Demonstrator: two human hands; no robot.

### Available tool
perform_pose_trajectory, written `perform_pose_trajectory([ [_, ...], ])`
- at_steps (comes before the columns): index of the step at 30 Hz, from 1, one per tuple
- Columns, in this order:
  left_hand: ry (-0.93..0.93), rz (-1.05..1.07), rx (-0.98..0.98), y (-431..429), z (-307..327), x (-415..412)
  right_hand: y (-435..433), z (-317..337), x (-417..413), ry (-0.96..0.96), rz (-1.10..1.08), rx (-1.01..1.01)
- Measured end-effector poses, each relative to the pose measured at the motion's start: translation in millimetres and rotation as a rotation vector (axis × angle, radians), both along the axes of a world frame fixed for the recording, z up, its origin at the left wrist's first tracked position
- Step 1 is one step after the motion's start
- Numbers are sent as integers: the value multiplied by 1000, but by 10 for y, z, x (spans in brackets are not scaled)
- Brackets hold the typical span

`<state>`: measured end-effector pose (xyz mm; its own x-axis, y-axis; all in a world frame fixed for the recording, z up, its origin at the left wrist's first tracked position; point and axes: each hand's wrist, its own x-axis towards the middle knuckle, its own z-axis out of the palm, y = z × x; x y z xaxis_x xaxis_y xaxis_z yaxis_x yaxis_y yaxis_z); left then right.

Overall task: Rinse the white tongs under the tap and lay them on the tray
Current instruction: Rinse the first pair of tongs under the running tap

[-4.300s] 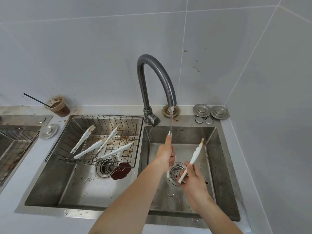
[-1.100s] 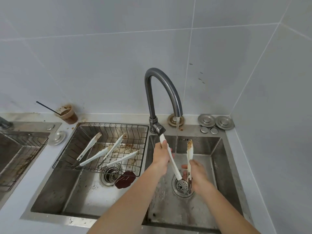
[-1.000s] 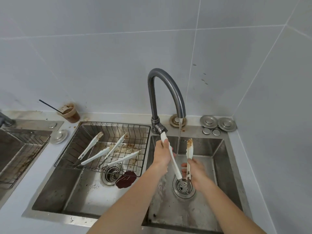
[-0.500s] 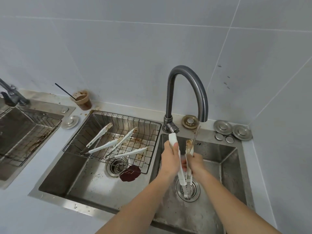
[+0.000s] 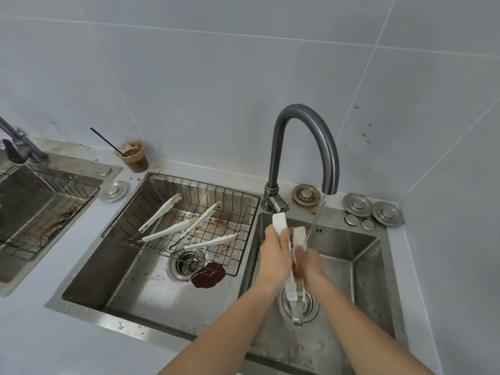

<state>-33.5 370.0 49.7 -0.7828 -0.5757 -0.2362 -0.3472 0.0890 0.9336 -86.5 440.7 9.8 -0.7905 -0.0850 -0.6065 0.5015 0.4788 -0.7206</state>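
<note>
Seen from the head camera, the left hand curls round one arm of the white tongs, and the right hand grips the other, brown-stained arm. Together they hold the tool upright over the drain of the right-hand basin, tips up beside the thin stream falling from the tap. The right hand's fingers are largely hidden behind the tongs and the left hand, and whether the water actually strikes the stained tip is hard to tell. Well apart, the wire tray over the left basin holds more tongs.
</note>
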Motion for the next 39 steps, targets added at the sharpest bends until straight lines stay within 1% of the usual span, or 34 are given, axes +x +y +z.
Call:
perform_pose_trajectory([
  [3,24,20,64,-95,-12,49,66,-19,3,-79,-20,-126],
  [6,26,-6,98,-60,-22,119,49,-33,-7,-26,-102,-46],
  [10,53,-33,53,123,19,191,11,-27,10,-11,-163,5],
  [15,130,-32,30,164,101,231,-54,66,0,23,-157,32],
  [18,127,-5,30,139,67,275,-126,137,12,-14,-117,17],
  [21,104,95,108,61,7,305,-135,118,39,-19,-70,-30],
  [24,78,170,213,-25,-77,309,-81,78,59,30,-34,-30],
  [28,51,189,345,-28,-141,280,-3,21,72,90,13,46],
  [30,59,184,408,15,-140,263,25,-1,53,164,47,159],
  [32,56,171,431,76,-135,243,52,9,19,227,48,286],
  [35,76,141,419,161,-114,228,65,52,-32,241,25,378],
  [37,91,116,363,208,-95,236,55,68,-61,231,19,431],
  [39,108,79,274,251,-81,248,40,56,-88,205,-31,403],
])
